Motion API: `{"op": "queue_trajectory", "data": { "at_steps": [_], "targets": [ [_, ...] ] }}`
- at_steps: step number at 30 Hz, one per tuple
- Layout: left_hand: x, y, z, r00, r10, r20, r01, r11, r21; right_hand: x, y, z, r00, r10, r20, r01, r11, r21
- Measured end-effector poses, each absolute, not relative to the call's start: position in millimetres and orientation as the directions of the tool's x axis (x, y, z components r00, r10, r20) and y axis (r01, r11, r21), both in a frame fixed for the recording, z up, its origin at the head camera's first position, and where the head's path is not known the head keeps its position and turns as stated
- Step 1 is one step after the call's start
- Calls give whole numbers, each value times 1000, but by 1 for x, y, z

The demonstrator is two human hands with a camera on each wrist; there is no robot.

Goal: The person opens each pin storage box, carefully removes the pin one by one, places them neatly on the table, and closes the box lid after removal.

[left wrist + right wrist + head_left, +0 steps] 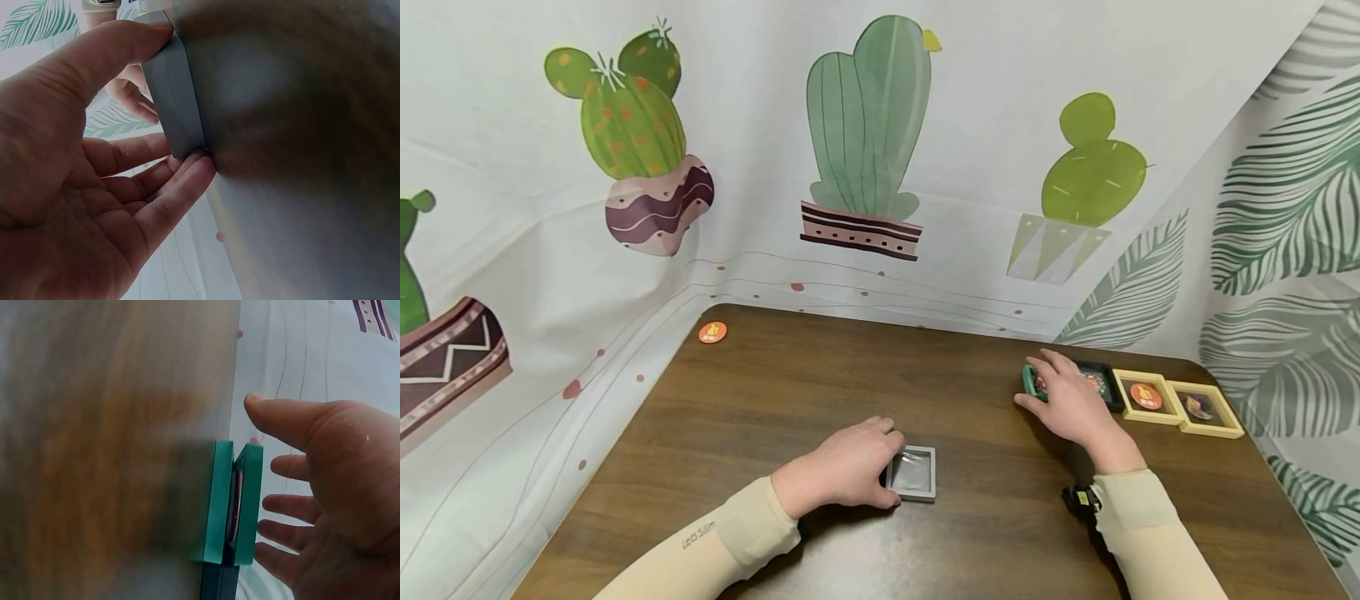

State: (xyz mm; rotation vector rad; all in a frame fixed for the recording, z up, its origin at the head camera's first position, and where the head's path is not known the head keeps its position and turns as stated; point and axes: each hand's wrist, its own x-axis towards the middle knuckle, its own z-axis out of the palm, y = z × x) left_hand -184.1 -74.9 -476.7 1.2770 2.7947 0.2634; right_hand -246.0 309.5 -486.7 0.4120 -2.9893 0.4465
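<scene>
Grey box [934, 475] on table [760, 392], abt mid, pinched btwn thumb & fingers of L hand [850, 462]. R hand [1071, 404], fingers spread, by green box [1028, 382]; can't tell if touching. Black box [1112, 388], 2 yellow boxes [1150, 417] in row to its R. Orange disc [712, 332], far L corner.

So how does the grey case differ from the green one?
The grey case looks closed; the green case stands slightly ajar. The left hand pinches the grey case, while the right hand is beside the green case, fingers extended. Clear film shows in the grey case, something reddish in the green case. Both are shallow, two-part cases.
</scene>
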Motion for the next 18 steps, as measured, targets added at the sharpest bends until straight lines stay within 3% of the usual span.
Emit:
{"op": "queue_trajectory", "data": {
  "at_steps": [18],
  "targets": [
    [-183,-75,-476,-652,758,29,750,638,176,-247,314,-481,-964,-264,4,-251,909,-332]
  ]
}}
